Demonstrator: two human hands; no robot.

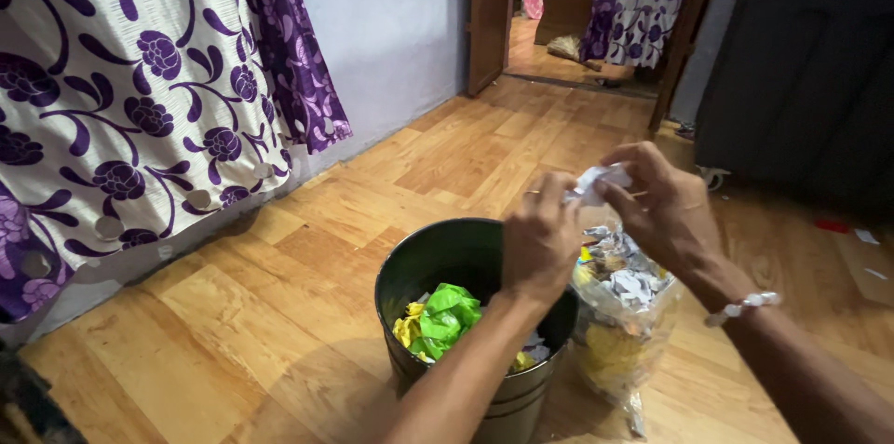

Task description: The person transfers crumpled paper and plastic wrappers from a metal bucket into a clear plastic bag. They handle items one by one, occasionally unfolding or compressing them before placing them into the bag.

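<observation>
Pinching a crumpled white paper [596,183] between them right of the frame's centre, the left hand [540,239] and right hand [663,207] both grasped it above a dark metal bin [419,262] and a clear plastic bag [624,323] of scraps at lower centre.

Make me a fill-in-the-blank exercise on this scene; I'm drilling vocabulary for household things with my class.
1. Both hands, the left hand and the right hand, hold a crumpled piece of white ____.
2. The dark round bin holds crumpled wrappers, the biggest of them bright ____.
3. Beside the bin stands a clear plastic ____ full of scraps.
4. The floor is made of ____.

Missing words: paper; green; bag; wood
</observation>
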